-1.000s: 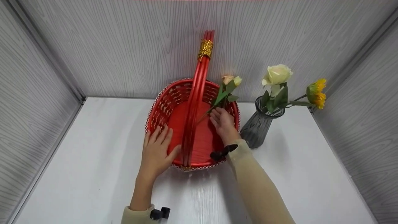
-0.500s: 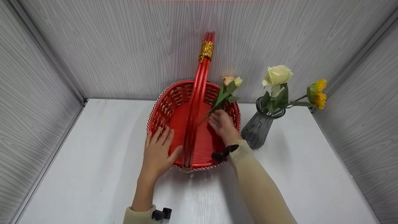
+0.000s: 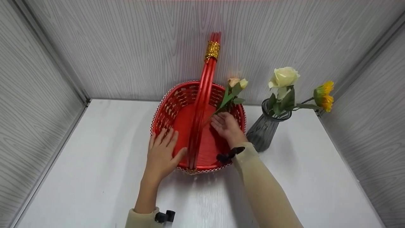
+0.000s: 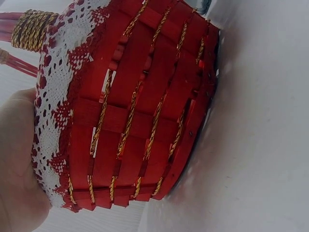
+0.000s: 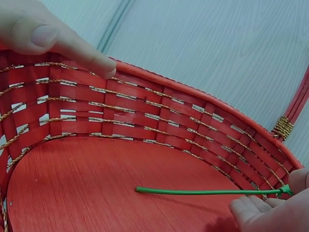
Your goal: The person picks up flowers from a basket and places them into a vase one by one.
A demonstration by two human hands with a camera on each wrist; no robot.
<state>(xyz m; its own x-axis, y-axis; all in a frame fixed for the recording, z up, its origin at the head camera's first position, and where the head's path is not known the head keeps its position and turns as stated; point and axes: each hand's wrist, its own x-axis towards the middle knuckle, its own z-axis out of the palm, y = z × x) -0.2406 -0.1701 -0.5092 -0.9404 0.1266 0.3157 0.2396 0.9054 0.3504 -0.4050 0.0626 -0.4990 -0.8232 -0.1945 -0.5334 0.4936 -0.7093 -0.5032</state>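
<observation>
A red woven basket [image 3: 183,120] stands mid-table, with a tall handle wrapped in gold. My left hand [image 3: 160,156] rests on its left rim, fingers spread and straight; the left wrist view shows the hand [image 4: 19,159] against the lace trim. Inside the basket, at the right, my right hand [image 3: 228,128] lies with loose fingers beside an artificial rose spray [image 3: 233,91] with a peach bloom and a pale bud. The spray leans on the back right wall. Its green stem [image 5: 207,192] passes close to the right thumb and fingers, stem end over the basket floor.
A grey ribbed glass vase [image 3: 264,133] stands right of the basket, near the right forearm. It holds a cream rose [image 3: 284,77] and a yellow flower [image 3: 324,96] that juts right. Grey panelled walls [image 3: 142,47] enclose the back and sides.
The view shifts slightly. My right hand's fingers ease a little left and down from the rose stem, while the spray stays leaning in the basket. My left hand stays on the rim.
</observation>
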